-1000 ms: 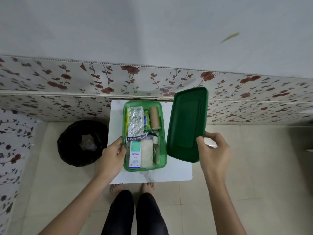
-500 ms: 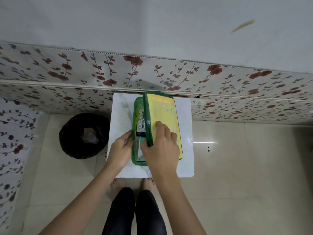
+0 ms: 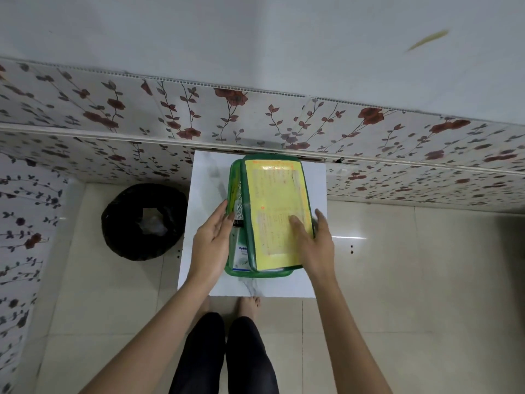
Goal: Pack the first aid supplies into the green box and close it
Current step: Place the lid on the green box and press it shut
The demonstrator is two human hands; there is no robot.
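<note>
On the white table (image 3: pixel 207 177), the right hand (image 3: pixel 315 245) pinches the green lid (image 3: pixel 275 200) over the green box (image 3: pixel 255 273); the left hand (image 3: pixel 211 243) presses straight fingers on its left wall.

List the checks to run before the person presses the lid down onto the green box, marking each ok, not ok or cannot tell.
1. Lid covers the green box squarely: not ok. A strip along the left is uncovered.
2. Supplies sit below the rim: cannot tell. Only a white carton shows in the gap.
3. Left hand steadies the box: ok. Its fingers rest against the left wall.
4. Right hand controls the lid: ok. The thumb is on top and the fingers are round the right edge.
5. Box stands fully on the table: ok.
</note>
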